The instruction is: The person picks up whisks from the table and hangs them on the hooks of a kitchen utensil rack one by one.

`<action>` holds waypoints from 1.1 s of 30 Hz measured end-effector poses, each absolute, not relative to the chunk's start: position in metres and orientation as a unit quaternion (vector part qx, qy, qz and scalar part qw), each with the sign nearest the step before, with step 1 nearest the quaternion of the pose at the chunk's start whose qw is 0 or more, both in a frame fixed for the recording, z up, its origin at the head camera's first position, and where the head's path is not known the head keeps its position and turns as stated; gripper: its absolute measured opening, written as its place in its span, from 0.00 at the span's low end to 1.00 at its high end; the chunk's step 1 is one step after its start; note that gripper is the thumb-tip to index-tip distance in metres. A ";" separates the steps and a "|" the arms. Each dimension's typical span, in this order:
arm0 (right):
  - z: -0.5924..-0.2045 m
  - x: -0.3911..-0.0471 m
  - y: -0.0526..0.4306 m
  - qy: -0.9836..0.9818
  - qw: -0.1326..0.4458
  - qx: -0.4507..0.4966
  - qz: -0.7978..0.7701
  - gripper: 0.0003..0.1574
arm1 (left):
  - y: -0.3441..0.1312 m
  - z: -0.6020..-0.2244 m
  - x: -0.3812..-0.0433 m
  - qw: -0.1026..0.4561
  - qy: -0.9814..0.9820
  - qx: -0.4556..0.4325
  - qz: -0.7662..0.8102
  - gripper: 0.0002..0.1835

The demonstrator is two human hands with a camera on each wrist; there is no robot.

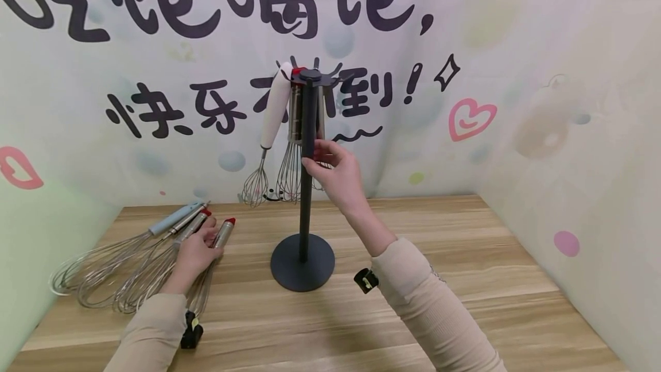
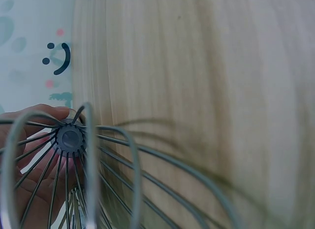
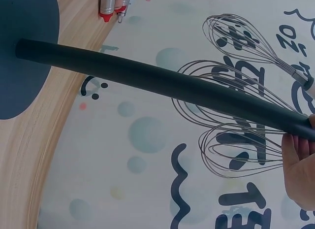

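Matt stand point(image 1: 306, 205), shiny metal whisks point(image 1: 224, 234).

The left hand point(image 2: 42, 185) holds a whisk point(image 2: 69, 138) near wooden tabletop point(image 2: 192, 66)

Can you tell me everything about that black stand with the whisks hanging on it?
The stand is dark, perhaps metal, and upright on the wood-grain table. Its slim pole rises from a flat round base to a ring of upturned hooks, where three whisks hang. The right hand grips the pole.
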State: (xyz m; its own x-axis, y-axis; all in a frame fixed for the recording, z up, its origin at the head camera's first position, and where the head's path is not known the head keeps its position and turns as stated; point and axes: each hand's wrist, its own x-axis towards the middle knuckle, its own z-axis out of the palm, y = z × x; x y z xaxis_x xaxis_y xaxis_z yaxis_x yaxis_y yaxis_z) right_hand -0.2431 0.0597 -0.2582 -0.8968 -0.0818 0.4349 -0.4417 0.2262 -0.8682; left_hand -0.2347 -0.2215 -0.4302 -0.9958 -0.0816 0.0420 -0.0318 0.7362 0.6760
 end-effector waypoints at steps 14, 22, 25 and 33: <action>-0.259 -0.243 0.058 -0.764 0.160 0.171 0.601 0.19 | -0.218 -0.428 -0.233 0.026 -0.927 0.031 -0.374 0.29; -0.260 -0.242 0.056 -0.756 0.171 0.164 0.610 0.17 | -0.219 -0.429 -0.232 0.019 -0.927 0.026 -0.374 0.30; -0.261 -0.242 0.054 -0.753 0.179 0.154 0.614 0.17 | -0.220 -0.429 -0.232 0.016 -0.926 0.025 -0.376 0.30; -0.263 -0.244 0.049 -0.744 0.203 0.131 0.623 0.18 | -0.221 -0.431 -0.233 0.028 -0.927 0.027 -0.372 0.31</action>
